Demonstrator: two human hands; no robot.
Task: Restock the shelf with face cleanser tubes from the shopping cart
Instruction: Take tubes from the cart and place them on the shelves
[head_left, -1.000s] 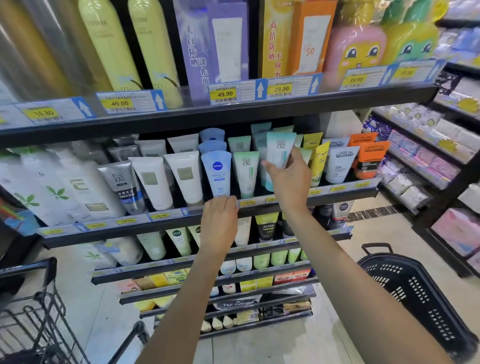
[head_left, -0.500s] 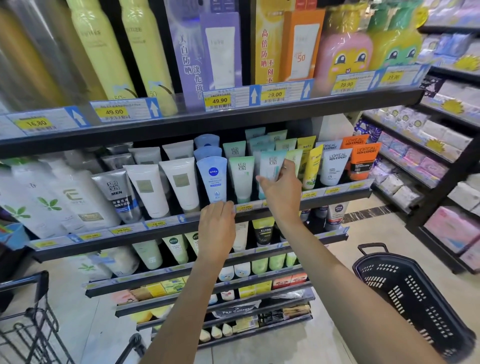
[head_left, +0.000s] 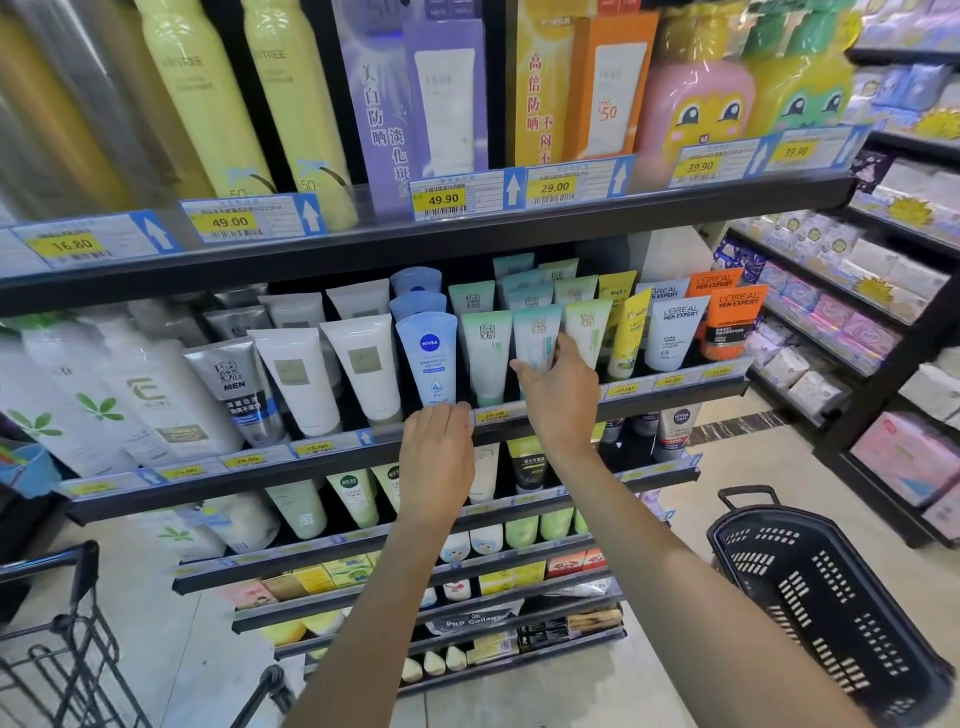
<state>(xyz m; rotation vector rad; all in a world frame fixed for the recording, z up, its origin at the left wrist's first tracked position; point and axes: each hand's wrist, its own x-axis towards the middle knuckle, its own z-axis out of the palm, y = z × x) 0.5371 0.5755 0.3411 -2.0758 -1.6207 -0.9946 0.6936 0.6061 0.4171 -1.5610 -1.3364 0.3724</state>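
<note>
A pale teal and white face cleanser tube stands cap down in the front row of the middle shelf, between a green-topped tube and a lime-topped one. My right hand pinches its lower part between thumb and fingers. My left hand rests with bent fingers on the shelf's front rail, just below the blue Nivea tube. More cleanser tubes fill the rows behind and to both sides.
A wire shopping cart stands at the bottom left. A black plastic basket sits on the floor at the right. Sunscreen bottles and boxes fill the upper shelf. Another shelving unit runs along the right.
My right hand has lowered the teal tube from above the row down into the front row slot. My left hand has stayed on the rail. The view has drifted slightly.
</note>
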